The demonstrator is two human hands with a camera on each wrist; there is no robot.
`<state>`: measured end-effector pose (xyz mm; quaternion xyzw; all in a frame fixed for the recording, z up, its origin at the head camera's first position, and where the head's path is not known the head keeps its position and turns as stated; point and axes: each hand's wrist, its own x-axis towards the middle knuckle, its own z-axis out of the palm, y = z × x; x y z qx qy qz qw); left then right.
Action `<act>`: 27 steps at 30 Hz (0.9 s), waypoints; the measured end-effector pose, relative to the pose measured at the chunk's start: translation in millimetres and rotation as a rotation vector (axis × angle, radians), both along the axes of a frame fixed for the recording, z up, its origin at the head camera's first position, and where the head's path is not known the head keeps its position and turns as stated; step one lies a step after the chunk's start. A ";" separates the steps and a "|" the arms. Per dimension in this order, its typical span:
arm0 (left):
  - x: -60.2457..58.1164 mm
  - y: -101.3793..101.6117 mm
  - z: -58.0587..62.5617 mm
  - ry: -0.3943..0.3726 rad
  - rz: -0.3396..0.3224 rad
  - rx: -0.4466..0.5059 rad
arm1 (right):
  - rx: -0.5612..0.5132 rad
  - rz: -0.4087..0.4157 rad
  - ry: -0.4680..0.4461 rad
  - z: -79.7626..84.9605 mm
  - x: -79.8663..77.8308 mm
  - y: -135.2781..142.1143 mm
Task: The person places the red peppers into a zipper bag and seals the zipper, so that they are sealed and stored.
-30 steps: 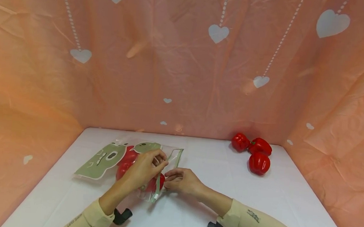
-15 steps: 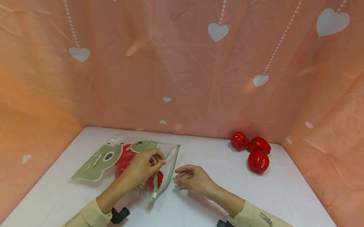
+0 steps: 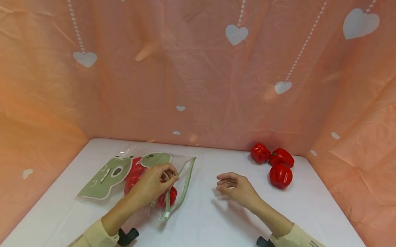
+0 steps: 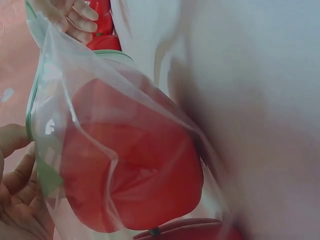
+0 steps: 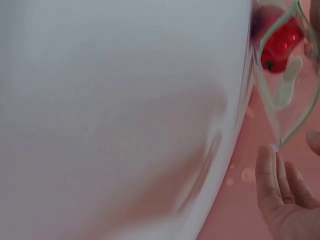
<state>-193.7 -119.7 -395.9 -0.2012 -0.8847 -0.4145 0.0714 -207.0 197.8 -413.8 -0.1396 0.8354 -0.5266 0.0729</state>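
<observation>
A clear zip bag [image 3: 104,178] with green monster prints and a green-edged mouth lies at the left of the table. Several red bell peppers [image 3: 133,180] are inside it. My left hand [image 3: 152,182] reaches over the bag and pinches its green rim [image 4: 31,107] between thumb and fingers. The mouth gapes toward the right, as the bag's opening [image 5: 287,95] in the right wrist view shows. Right of the bag, my right hand [image 3: 239,189] hangs above the table with loosely bent fingers and holds nothing.
At the table's back right sit three loose red bell peppers, one at the left [image 3: 260,153], one behind [image 3: 281,158] and one in front [image 3: 280,176]. A peach curtain [image 3: 199,100] with pale hearts encloses the white table [image 3: 196,232] at the back and sides.
My right hand has left the bag's mouth and moved right, toward the loose peppers. The bag's mouth has widened. My left hand keeps its hold with hardly any shift.
</observation>
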 end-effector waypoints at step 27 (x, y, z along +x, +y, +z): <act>1.1 -2.4 -0.3 0.020 -0.010 0.009 | 0.232 -0.364 0.243 11.2 -3.8 106.2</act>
